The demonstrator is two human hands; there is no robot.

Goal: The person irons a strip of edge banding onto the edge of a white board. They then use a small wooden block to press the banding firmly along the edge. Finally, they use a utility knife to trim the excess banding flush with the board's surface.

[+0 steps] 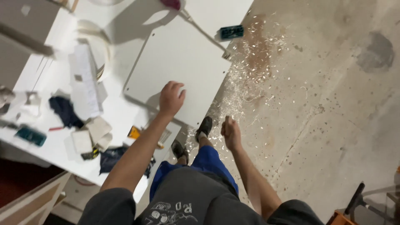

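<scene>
In the head view, the left hand [171,98] is laid palm down on a white panel [179,62], near the panel's lower edge. The fingers are curled slightly and spread over the surface; nothing is gripped. The panel lies flat on a white bench [54,150] and juts out past the bench edge over the floor [333,104]. Small holes are seen along the panel's edges.

The right hand [230,133] is held in the air over the floor, just right of the panel, well clear of it. The fingers are loosely closed, and whether anything is held inside cannot be told.

Wood shavings [250,62] are scattered on the concrete floor beside the bench. A small dark green device [231,32] sits at the far corner of the panel. Rags, white blocks and a dark cloth [64,110] are strewn over the bench to the left. The person's shoes [204,127] are seen below, between the arms.
</scene>
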